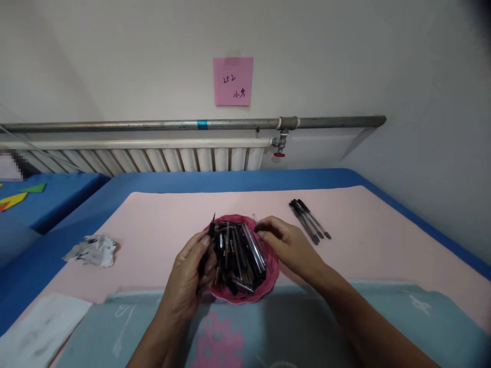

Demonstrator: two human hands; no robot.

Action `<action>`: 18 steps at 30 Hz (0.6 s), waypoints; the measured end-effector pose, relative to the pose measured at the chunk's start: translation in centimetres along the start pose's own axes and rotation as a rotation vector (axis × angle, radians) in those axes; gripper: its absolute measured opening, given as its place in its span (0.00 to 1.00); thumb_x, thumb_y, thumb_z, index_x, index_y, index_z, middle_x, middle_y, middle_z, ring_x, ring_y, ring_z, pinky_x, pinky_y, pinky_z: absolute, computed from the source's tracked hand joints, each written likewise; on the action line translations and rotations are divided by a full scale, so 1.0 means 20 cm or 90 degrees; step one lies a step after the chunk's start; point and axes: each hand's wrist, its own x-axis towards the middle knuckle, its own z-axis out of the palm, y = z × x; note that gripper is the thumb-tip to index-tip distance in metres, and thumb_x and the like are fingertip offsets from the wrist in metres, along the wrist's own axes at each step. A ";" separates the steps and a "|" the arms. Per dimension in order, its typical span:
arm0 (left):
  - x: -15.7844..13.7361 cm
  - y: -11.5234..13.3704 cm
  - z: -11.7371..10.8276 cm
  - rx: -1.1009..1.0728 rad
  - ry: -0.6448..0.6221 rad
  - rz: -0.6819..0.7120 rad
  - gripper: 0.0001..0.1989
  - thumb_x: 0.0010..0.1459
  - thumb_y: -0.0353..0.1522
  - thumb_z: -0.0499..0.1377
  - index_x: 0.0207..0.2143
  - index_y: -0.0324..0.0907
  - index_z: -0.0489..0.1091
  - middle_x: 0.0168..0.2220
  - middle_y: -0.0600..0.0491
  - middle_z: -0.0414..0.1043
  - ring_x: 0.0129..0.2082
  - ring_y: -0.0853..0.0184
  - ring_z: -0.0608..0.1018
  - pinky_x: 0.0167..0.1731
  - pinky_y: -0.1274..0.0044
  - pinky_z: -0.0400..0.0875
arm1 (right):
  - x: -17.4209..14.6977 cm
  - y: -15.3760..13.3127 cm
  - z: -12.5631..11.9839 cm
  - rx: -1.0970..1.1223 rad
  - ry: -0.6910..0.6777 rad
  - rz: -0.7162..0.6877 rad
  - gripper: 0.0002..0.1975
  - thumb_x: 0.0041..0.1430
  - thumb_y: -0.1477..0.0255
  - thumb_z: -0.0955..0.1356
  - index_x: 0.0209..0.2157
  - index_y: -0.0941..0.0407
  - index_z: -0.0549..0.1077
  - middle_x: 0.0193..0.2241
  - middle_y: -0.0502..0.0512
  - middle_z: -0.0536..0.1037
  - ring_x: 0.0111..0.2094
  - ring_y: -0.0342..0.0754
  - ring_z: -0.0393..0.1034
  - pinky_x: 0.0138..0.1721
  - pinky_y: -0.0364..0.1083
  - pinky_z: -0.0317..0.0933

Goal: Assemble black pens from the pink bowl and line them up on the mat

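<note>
A pink scalloped basket [276, 280] stands in front of me, filled with black pen parts and clear pen barrels [253, 248]. At its left rim my left hand [194, 266] is closed around a black-gripped pen [211, 227], its thin tip pointing up; the lower part is hidden in the fingers. My right hand [282, 240] reaches over the right rim with thumb and fingers pinched on a slim clear pen barrel [253, 217], whose end sticks out above the fingertips. Several capped black pens [310, 222] lie side by side to the right of the basket.
A crumpled, stained tissue [94, 250] lies at left, with a white sheet [46, 324] nearer me. A pink cover [153, 220] and a teal patterned cloth [146, 312] lie over the blue table [230, 179]. Behind are a radiator [184, 159] and a metal pipe [146, 125].
</note>
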 end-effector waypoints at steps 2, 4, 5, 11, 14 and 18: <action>0.00 0.00 -0.01 0.000 0.008 0.000 0.11 0.55 0.41 0.57 0.35 0.43 0.65 0.15 0.64 0.54 0.11 0.80 0.50 0.09 0.86 0.43 | 0.00 -0.01 -0.03 -0.074 -0.037 -0.037 0.07 0.55 0.75 0.62 0.32 0.56 0.72 0.29 0.51 0.74 0.32 0.45 0.67 0.33 0.44 0.60; 0.01 0.00 -0.01 0.005 0.014 -0.002 0.11 0.55 0.41 0.57 0.33 0.43 0.64 0.15 0.63 0.54 0.11 0.80 0.51 0.09 0.86 0.43 | 0.00 0.00 -0.04 -0.163 -0.066 -0.100 0.08 0.55 0.77 0.62 0.33 0.55 0.73 0.32 0.52 0.74 0.34 0.46 0.67 0.36 0.46 0.60; 0.01 0.00 -0.01 0.007 0.017 -0.003 0.11 0.55 0.41 0.57 0.33 0.43 0.64 0.15 0.63 0.54 0.10 0.80 0.50 0.09 0.86 0.43 | 0.00 0.00 -0.04 -0.217 -0.085 -0.137 0.09 0.54 0.77 0.63 0.33 0.55 0.73 0.33 0.53 0.74 0.37 0.47 0.66 0.38 0.47 0.59; 0.02 -0.02 -0.02 -0.004 0.022 -0.008 0.10 0.55 0.40 0.56 0.32 0.44 0.63 0.16 0.63 0.54 0.11 0.79 0.51 0.09 0.86 0.42 | -0.03 0.04 0.02 -0.456 -0.191 -0.233 0.09 0.51 0.79 0.65 0.33 0.54 0.75 0.48 0.57 0.70 0.49 0.56 0.58 0.47 0.55 0.52; 0.02 -0.02 -0.02 -0.015 0.025 -0.008 0.10 0.55 0.40 0.57 0.30 0.44 0.61 0.16 0.63 0.55 0.11 0.79 0.51 0.09 0.86 0.42 | -0.03 0.05 0.03 -0.483 -0.202 -0.227 0.09 0.53 0.78 0.65 0.34 0.54 0.75 0.52 0.58 0.67 0.51 0.57 0.56 0.48 0.56 0.51; 0.03 0.00 -0.03 -0.033 0.052 0.015 0.12 0.55 0.39 0.57 0.26 0.44 0.59 0.16 0.62 0.56 0.11 0.79 0.52 0.09 0.85 0.43 | -0.03 0.06 0.04 -0.505 -0.199 -0.218 0.08 0.54 0.77 0.65 0.33 0.55 0.75 0.51 0.59 0.68 0.51 0.57 0.56 0.48 0.56 0.51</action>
